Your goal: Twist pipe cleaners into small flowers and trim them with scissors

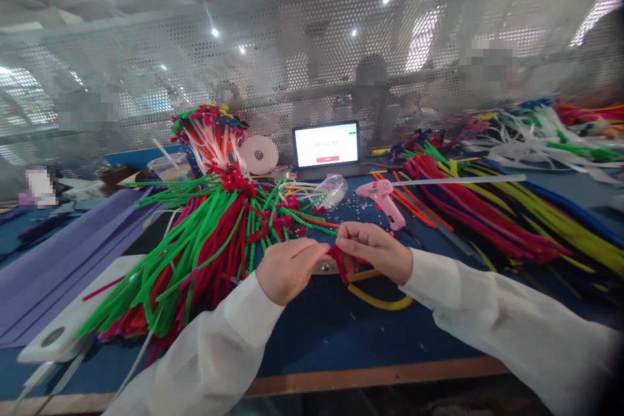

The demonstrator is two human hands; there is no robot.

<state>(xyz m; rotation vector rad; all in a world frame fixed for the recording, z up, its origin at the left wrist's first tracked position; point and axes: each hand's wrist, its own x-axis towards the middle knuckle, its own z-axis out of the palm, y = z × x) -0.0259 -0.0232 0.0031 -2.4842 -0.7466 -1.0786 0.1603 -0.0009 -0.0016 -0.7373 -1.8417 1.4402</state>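
Note:
My left hand (287, 268) and my right hand (375, 248) meet over the blue table (312, 338), both in white sleeves. Between their pinched fingers is a small red pipe cleaner piece (338, 258), bent and twisted. A yellow curved pipe cleaner (380, 302) lies on the table just under my right hand. To the left lies a big pile of green and red pipe cleaner stems (205, 253).
A pink glue gun (387, 198) with a long glue stick lies behind my hands. A tablet (326, 144) stands at the back by a tape roll (258, 155). Bundles of coloured pipe cleaners (511, 208) fill the right side. Purple sheets (63, 247) lie left.

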